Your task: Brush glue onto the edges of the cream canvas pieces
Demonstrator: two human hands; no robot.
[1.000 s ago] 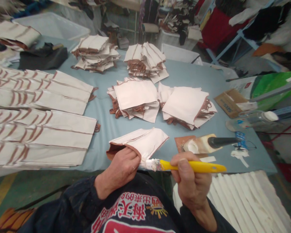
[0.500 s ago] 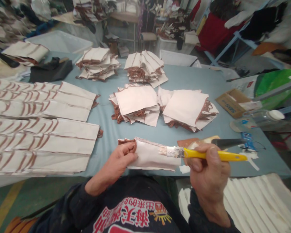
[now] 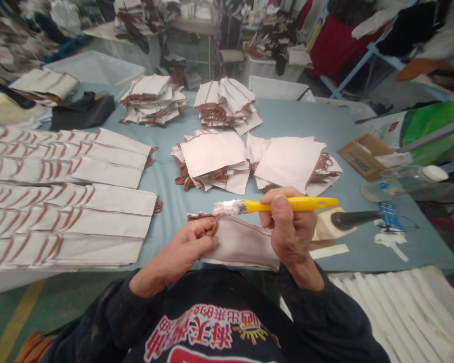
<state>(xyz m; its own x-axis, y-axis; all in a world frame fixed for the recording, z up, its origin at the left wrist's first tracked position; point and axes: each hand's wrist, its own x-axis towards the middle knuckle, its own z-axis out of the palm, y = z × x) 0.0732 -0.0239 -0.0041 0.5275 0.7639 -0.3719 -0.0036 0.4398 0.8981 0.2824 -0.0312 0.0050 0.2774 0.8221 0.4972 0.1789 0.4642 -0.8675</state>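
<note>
The left hand's grip (image 3: 187, 247) pinches a pale, brown-trimmed fabric piece (image 3: 244, 243) by the near edge of the blue surface (image 3: 306, 113). The right hand's grip (image 3: 289, 224) holds a yellow brush (image 3: 298, 203), its whitened bristles (image 3: 227, 207) near the piece's top, perhaps touching.

From my end I see a workshop: a white-caked, yellow-handled brush (image 3: 254, 205), stacks of cream, brown-edged fabric pieces (image 3: 216, 153) on a blue-covered table (image 3: 302, 116), translucent plastic bins (image 3: 96, 69) behind.
</note>
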